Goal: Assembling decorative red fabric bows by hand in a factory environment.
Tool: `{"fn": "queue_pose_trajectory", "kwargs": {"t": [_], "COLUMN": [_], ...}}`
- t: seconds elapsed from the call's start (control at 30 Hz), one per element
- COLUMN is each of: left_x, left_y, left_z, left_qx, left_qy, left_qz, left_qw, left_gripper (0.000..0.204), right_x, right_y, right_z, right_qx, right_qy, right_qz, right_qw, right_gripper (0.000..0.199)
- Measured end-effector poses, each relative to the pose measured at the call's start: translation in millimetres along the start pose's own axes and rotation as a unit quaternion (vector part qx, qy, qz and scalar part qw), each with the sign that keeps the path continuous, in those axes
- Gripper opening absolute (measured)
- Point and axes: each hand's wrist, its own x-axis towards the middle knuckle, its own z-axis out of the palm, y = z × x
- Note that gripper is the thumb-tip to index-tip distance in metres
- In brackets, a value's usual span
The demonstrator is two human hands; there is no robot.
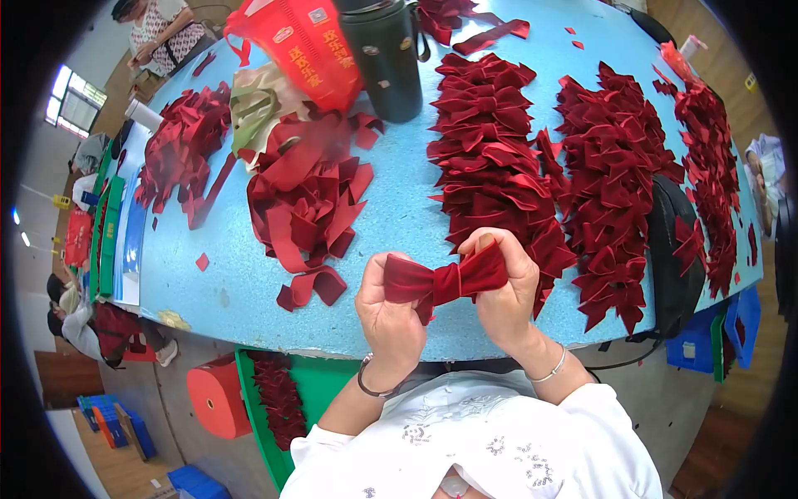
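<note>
A dark red velvet bow (445,281) is stretched between my two hands, just above the near edge of the blue table (399,208). My left hand (389,312) pinches its left loop, and my right hand (505,291) pinches the right loop. The knot sits in the middle, with a short tail hanging under it. Right behind my right hand runs a long row of finished bows (490,166). To the left of my hands lies a loose heap of red ribbon strips (303,195).
More bows (611,183) line the right, beside a black bag (675,249). A dark thermos (382,62) and a red bag (303,50) stand at the back. Below the table edge are a green crate (320,387) and a red roll (218,397). Another person (162,33) works far left.
</note>
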Motion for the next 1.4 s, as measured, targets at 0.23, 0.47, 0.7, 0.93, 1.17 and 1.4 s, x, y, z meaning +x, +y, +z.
{"fn": "queue_pose_trajectory", "kwargs": {"t": [0.23,0.47,0.7,0.93,1.17,1.4], "left_x": [-0.7,3.2,0.6,26.6,34.5,26.6], "left_y": [0.1,-4.7,-6.6,-3.6,9.3,4.8], "left_z": [15.2,14.1,13.0,3.7,-3.4,-9.8], "left_qx": [-0.029,-0.044,-0.019,-0.046,0.075,0.083], "left_qy": [-0.002,-0.041,-0.064,-0.065,-0.117,-0.103], "left_qz": [0.008,0.024,0.038,-0.067,-0.089,-0.041], "left_qw": [1.0,0.998,0.997,0.995,0.986,0.99], "left_gripper": [0.01,0.005,0.004,0.006,0.013,0.015], "right_x": [2.0,7.4,12.1,14.7,11.9,6.7], "right_y": [5.0,10.3,10.1,-1.1,3.0,-7.2], "right_z": [-4.6,-6.6,-9.6,-6.0,-15.5,-13.8], "right_qx": [-0.012,0.127,0.206,0.202,0.083,-0.015], "right_qy": [0.057,0.047,0.044,0.071,0.056,0.035], "right_qz": [-0.005,0.102,0.206,0.138,0.075,0.048], "right_qw": [0.998,0.986,0.956,0.967,0.992,0.998], "right_gripper": [0.012,0.011,0.009,0.009,0.014,0.015]}}
